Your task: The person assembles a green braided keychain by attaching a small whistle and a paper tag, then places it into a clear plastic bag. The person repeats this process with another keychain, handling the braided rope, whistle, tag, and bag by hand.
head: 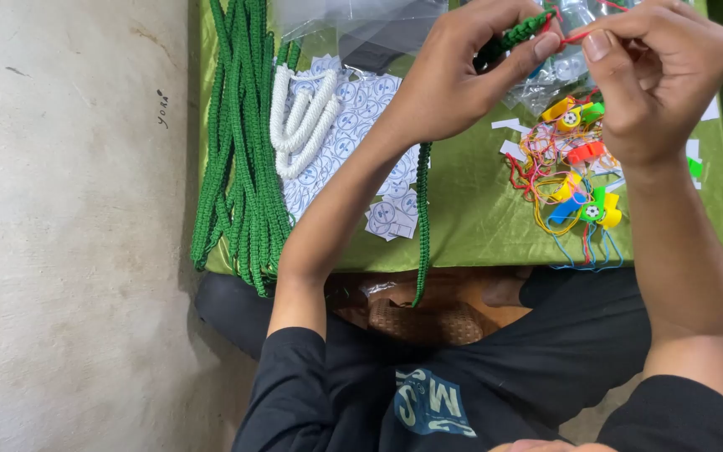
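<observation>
Threading step in hand, we're judging: we're pinching the end of a green braided cord [512,38] in our left hand [453,79], fingers clenched around it, while our right hand [654,84] is gripping a thin red string [575,37] between thumb and forefinger, right at the cord's tip. Both are being held up over the far side of the green tabletop [470,209]; the cord's tail is hanging off the near edge toward our lap. Loose whistles [583,159] in yellow, green, orange and blue, with coloured strings, are lying just under our right hand. More green cords [240,142] are piled at the left, white cords [303,117] beside them on printed paper tags [353,109]. Next move, we're guessing, is calling for a steady pinch and fine alignment of string to cord end; whether it's already tied, we can't tell.
</observation>
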